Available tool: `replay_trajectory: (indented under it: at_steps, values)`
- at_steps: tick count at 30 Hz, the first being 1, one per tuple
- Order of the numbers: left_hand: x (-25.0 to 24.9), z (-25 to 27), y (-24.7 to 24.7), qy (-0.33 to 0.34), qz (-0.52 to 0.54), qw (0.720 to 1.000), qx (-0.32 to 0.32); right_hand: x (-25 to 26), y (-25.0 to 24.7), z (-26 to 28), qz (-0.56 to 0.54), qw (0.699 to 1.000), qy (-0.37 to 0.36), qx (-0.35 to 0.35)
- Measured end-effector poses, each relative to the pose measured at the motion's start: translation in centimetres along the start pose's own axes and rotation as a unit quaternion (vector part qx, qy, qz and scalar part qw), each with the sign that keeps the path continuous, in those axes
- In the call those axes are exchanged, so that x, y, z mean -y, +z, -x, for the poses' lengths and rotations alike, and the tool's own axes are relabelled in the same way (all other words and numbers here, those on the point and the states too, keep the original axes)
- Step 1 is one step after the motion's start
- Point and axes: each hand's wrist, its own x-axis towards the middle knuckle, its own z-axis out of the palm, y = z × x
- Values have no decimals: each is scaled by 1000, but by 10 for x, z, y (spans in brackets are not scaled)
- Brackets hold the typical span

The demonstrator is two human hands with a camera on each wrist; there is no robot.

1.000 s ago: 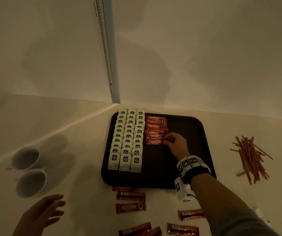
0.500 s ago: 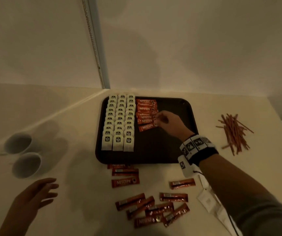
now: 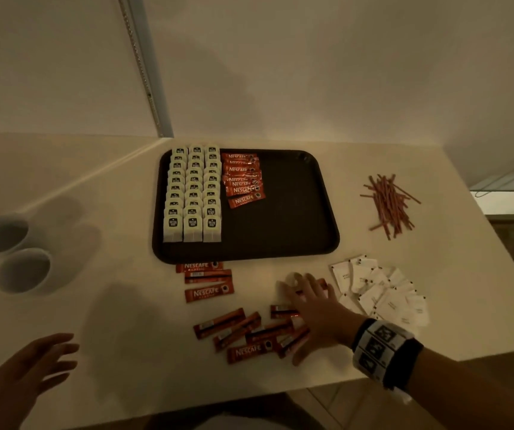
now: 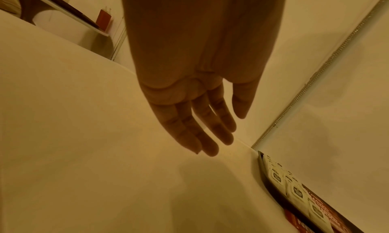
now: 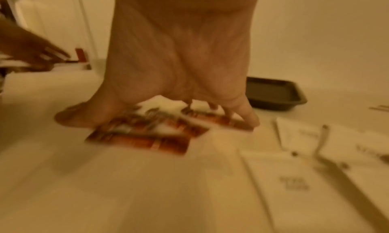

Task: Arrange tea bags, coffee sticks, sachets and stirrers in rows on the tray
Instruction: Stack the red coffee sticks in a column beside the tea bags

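A dark tray (image 3: 280, 237) holds three columns of white tea bags (image 3: 193, 193) and beside them a row of red coffee sticks (image 3: 243, 178), the nearest one lying askew. Several loose coffee sticks (image 3: 237, 333) lie on the table in front of the tray. My right hand (image 3: 305, 311) is spread flat over them, fingers straight; in the blurred right wrist view its fingertips (image 5: 250, 120) touch the sticks (image 5: 147, 136). My left hand (image 3: 32, 367) hovers at the lower left, fingers relaxed (image 4: 210, 128), holding nothing. White sachets (image 3: 380, 293) lie right of my right hand. Brown stirrers (image 3: 389, 203) are piled right of the tray.
Two white cups (image 3: 1, 234) (image 3: 23, 270) stand at the left of the table. Three more coffee sticks (image 3: 207, 279) lie by the tray's front edge. The right half of the tray is bare. The table ends just right of the stirrers, and a wall runs behind the tray.
My right hand has left the coffee row on the tray and come back to the loose sticks at the table's front. The left hand has hardly moved.
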Motion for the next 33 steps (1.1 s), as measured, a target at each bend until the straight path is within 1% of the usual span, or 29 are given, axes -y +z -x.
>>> replay_trajectory:
  at_steps: [3, 7, 9, 11, 12, 14, 16, 18, 20, 22, 24, 26, 27, 29, 30, 31, 32, 33]
  values:
    - [0, 5, -2, 4, -10, 1000, 5, 8, 21, -4, 33, 999, -37, -19]
    - [-3, 12, -3, 15, -13, 1000, 7, 16, 34, -13, 77, 990, -87, -80]
    - [-3, 17, -4, 16, -8, 1000, 8, 19, 34, -16, 75, 988, -82, -111]
    - [-3, 20, -5, 15, -6, 1000, 10, 24, 29, -17, 55, 994, -51, -83]
    - [-2, 21, -6, 14, -4, 1000, 10, 25, 27, -18, 45, 996, -21, -68]
    - [-1, 21, -7, 7, -3, 1000, 12, 26, 26, -23, 56, 996, 0, -75]
    - [-5, 23, -4, 9, -18, 1000, 16, 29, 18, -26, 65, 991, -6, -118]
    - [-16, 26, 6, 30, -54, 998, 14, 29, 7, -31, 57, 986, -36, -150]
    - [-33, 29, 25, 65, -107, 992, 22, 21, -6, -30, 32, 989, -50, -135]
    - [-50, 28, 51, 113, -191, 973, 56, 9, -26, -28, 53, 990, -59, -114]
    - [-62, 23, 81, 141, -306, 936, 102, -5, -37, -28, 130, 985, -68, -96]
    - [-68, 19, 115, 131, -412, 891, 141, -11, -39, -26, 187, 977, -65, -83]
    - [-70, 17, 133, 120, -454, 868, 160, -13, -38, -27, 197, 975, -61, -82]
    - [-68, 18, 166, 118, -521, 822, 198, -12, -34, -26, 183, 978, -56, -83]
    - [-64, 18, 180, 123, -549, 800, 207, -10, -33, -25, 162, 982, -52, -84]
    - [-59, 19, 193, 130, -569, 786, 206, -10, -29, -27, 134, 986, -49, -88]
    - [-54, 21, 205, 139, -578, 780, 196, -10, -27, -27, 103, 989, -48, -95]
    - [-49, 22, 215, 150, -579, 780, 182, -10, -24, -28, 73, 991, -49, -103]
